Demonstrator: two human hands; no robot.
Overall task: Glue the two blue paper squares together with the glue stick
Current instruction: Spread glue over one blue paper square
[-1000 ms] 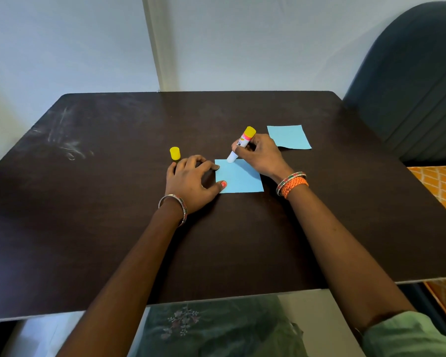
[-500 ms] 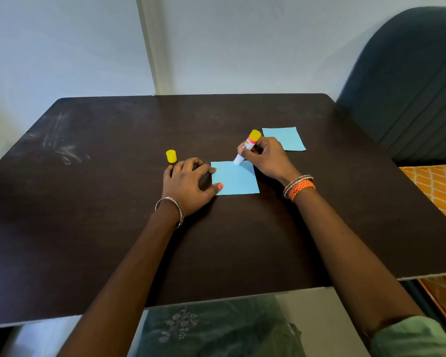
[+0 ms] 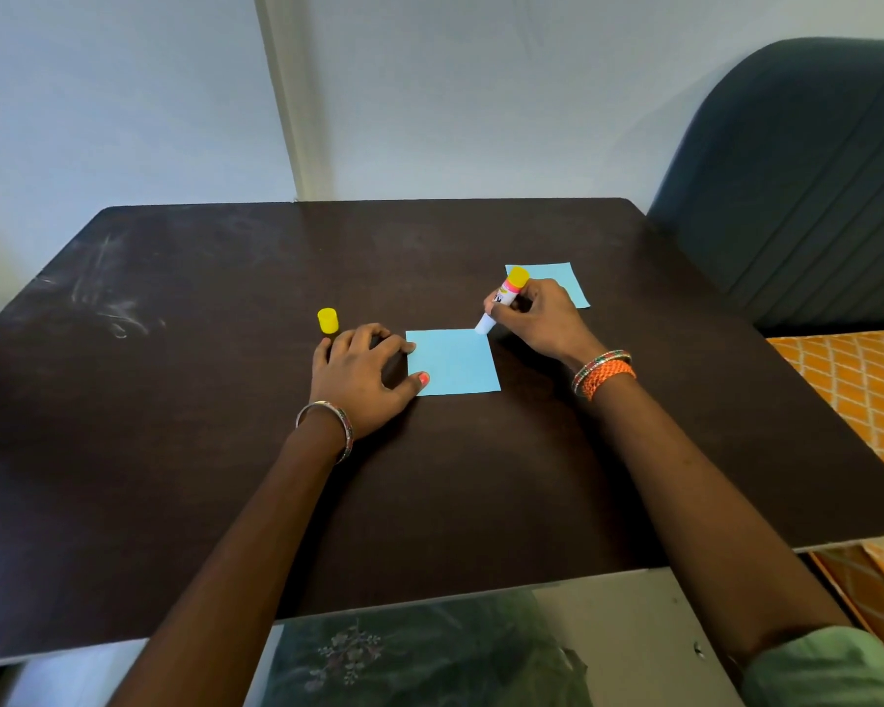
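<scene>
A blue paper square lies flat on the dark table in front of me. My left hand rests beside it, thumb and a fingertip pressing its left edge. My right hand grips the glue stick, tilted, with its white tip touching the square's far right corner. The second blue square lies farther right, partly hidden behind my right hand. The yellow glue cap stands just beyond my left hand.
A dark padded chair back stands at the table's right rear. An orange patterned cloth shows past the right edge. A wall runs behind the table. White scuff marks sit on the table's left side.
The glue stick's tip has slid right along the square's far edge, from near its left end to the far right corner. My left hand has stayed on the paper's left edge.
</scene>
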